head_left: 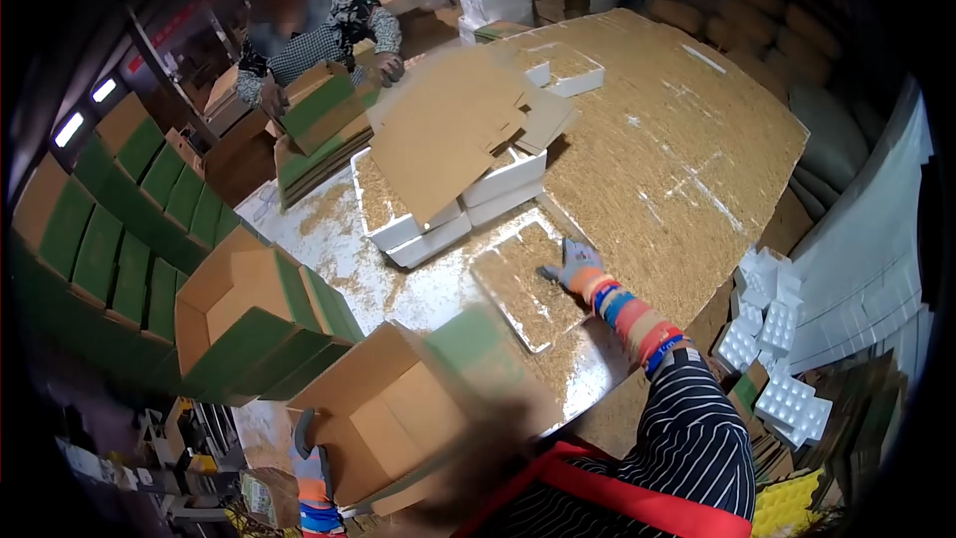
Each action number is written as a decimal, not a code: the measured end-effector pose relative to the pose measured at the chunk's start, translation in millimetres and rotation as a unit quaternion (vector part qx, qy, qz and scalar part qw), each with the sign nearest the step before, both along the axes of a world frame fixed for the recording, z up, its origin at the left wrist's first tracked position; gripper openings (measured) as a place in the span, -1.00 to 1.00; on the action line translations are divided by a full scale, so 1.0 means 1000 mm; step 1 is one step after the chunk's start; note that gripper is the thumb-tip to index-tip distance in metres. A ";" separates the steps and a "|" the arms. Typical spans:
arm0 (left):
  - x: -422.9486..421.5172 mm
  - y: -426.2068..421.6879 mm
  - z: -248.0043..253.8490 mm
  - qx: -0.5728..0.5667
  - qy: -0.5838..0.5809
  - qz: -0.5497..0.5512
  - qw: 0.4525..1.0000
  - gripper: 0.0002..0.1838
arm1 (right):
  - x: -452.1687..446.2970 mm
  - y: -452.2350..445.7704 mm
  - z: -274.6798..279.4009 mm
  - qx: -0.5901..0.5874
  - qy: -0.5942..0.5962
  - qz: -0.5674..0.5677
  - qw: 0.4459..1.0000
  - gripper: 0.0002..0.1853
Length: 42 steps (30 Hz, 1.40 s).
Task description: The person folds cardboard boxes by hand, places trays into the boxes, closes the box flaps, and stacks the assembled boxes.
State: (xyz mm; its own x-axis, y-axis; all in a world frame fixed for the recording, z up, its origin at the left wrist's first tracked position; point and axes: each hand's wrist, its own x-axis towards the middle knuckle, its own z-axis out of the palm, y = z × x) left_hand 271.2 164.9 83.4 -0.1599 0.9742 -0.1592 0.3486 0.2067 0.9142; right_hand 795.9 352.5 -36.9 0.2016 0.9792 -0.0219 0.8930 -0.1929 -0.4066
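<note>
Left hand (311, 454): gloved, at the outer left edge of the open carton (393, 416), fingers bent over the rim, closed on the cardboard wall. Carton sits low in view, tilted, open side up, brown inside, green flap (466, 344) on the side toward the table middle. Its near right corner is blurred.

Right hand (576, 267): gloved, fingers spread, part-open, nothing gripped. It's over the shallow white-edged tray (538, 289), which is full of loose brown, sawdust-like material. Fingertips at the fill; can't tell how hard they press. Tray lies on the white tabletop (383, 284), beside the large brown-covered surface (687, 159).

Beyond the tray: white foam boxes (506, 189), stacked, brown fill showing in one, flat cardboard sheets (438, 130) lying on top. A smaller white box (576, 83) with the same fill sits farther back.

Left side: another open carton (239, 304), then rows of green-and-brown cartons (105, 254). Across the table a co-worker (317, 58) has one hand at a green-and-brown carton (324, 108), the other near the cardboard sheets.

Right side, off the table: white dimpled trays (772, 334) in a loose pile, yellow dimpled tray (789, 506) below.
</note>
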 end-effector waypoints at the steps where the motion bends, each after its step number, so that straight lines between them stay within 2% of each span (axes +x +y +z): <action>1: 0.001 -0.002 0.001 -0.001 -0.001 0.003 1.000 -0.44 | 0.001 0.010 0.021 -0.103 0.048 -0.012 0.993 0.03; 2: 0.000 -0.003 0.002 0.013 0.001 -0.006 1.000 -0.44 | 0.002 0.021 0.036 -0.204 0.096 -0.023 0.974 0.09; 4: 0.000 -0.003 0.001 0.045 0.004 -0.021 0.999 -0.45 | 0.014 0.037 0.041 -0.323 0.188 -0.003 0.927 0.17; 9: 0.005 -0.005 -0.013 0.105 0.001 -0.040 0.994 -0.42 | 0.013 0.029 0.020 -0.131 0.111 0.105 0.979 0.17; 10: 0.008 -0.006 -0.013 0.100 0.000 -0.032 0.994 -0.41 | 0.014 0.025 0.014 -0.106 0.164 0.106 0.975 0.14; 13: 0.013 -0.004 -0.007 0.091 0.002 -0.004 0.996 -0.36 | 0.021 0.014 -0.001 -0.042 0.206 0.126 0.970 0.12; 14: 0.014 -0.004 -0.005 0.089 0.002 0.008 0.996 -0.34 | 0.026 0.015 -0.005 0.012 0.242 0.145 0.959 0.08; 15: 0.017 -0.007 -0.004 0.100 -0.014 0.013 0.995 -0.33 | 0.016 -0.008 0.056 -0.018 0.229 0.125 0.965 0.01; 17: 0.018 -0.012 -0.006 0.124 -0.041 0.026 0.991 -0.33 | 0.029 -0.016 0.089 -0.001 0.310 0.160 0.937 -0.20; 18: 0.005 -0.011 -0.026 0.181 0.116 0.005 0.977 -0.29 | 0.031 -0.020 0.115 -0.046 0.426 0.172 0.887 -0.32; 19: 0.008 -0.014 -0.024 0.187 0.068 0.020 0.980 -0.28 | 0.032 -0.024 0.140 -0.053 0.470 0.169 0.865 -0.39; 20: 0.020 -0.012 -0.018 0.192 0.019 0.034 0.981 -0.26 | 0.023 -0.032 0.182 -0.070 0.461 0.174 0.867 -0.41; 21: 0.029 -0.011 -0.013 0.196 -0.029 0.049 0.979 -0.24 | 0.019 -0.025 0.197 -0.094 0.462 0.189 0.862 -0.44; 22: 0.030 -0.012 -0.012 0.119 -0.132 0.086 0.980 -0.22 | 0.012 -0.022 0.214 -0.087 0.435 0.225 0.868 -0.48; 23: 0.030 -0.012 -0.013 0.113 -0.171 0.100 0.974 -0.23 | -0.017 -0.030 0.241 -0.085 0.490 0.218 0.840 -0.50; 24: 0.031 -0.011 -0.015 0.106 -0.209 0.114 0.965 -0.23 | -0.047 -0.039 0.260 -0.152 0.586 0.199 0.771 -0.51; 26: 0.036 -0.003 -0.023 0.236 -0.155 0.096 0.954 -0.28 | -0.102 -0.042 0.280 -0.181 0.624 0.226 0.726 -0.51; 29: 0.038 -0.003 -0.022 0.215 -0.219 0.137 0.942 -0.41 | -0.176 -0.028 0.270 -0.182 0.603 0.286 0.722 -0.53; 31: 0.023 -0.001 -0.039 0.223 -0.196 0.142 0.944 -0.49 | -0.205 -0.008 0.251 -0.155 0.536 0.386 0.735 -0.52; 32: 0.015 0.001 -0.048 0.228 -0.184 0.147 0.945 -0.53 | -0.214 0.002 0.246 -0.202 0.501 0.403 0.739 -0.52; 35: 0.007 0.001 -0.059 0.240 -0.477 0.051 0.844 -0.66 | -0.247 -0.006 0.264 -0.274 0.346 0.508 0.740 -0.50; 36: 0.015 -0.004 -0.040 0.251 -0.266 0.092 0.926 -0.70 | -0.251 0.018 0.235 -0.274 0.268 0.545 0.746 -0.46; 37: 0.016 -0.003 -0.041 0.242 -0.230 0.115 0.936 -0.72 | -0.263 0.014 0.239 -0.335 0.200 0.549 0.739 -0.45; 38: 0.018 -0.001 -0.042 0.230 -0.194 0.137 0.944 -0.73 | -0.279 0.010 0.226 -0.333 0.203 0.614 0.686 -0.50; 39: 0.018 0.002 -0.049 0.271 -0.213 0.144 0.928 -0.75 | -0.294 0.004 0.213 -0.329 0.205 0.674 0.628 -0.54; 40: 0.020 0.003 -0.048 0.311 -0.231 0.148 0.910 -0.76 | -0.302 -0.006 0.209 -0.356 0.197 0.662 0.629 -0.53; 41: 0.027 0.003 -0.048 0.388 -0.113 0.151 0.902 -0.78 | -0.304 -0.012 0.207 -0.382 0.191 0.647 0.632 -0.52; 42: 0.028 0.000 -0.045 0.322 -0.190 0.178 0.910 -0.78 | -0.303 -0.005 0.196 -0.327 0.081 0.626 0.703 -0.41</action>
State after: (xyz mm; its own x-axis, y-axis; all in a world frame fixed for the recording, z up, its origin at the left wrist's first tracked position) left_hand 298.8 164.5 38.5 -0.5358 0.7824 0.3175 -0.0022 -0.3773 0.9261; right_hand 493.1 347.9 158.7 -0.8663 0.1573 -0.4742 0.4825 0.5098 -0.7122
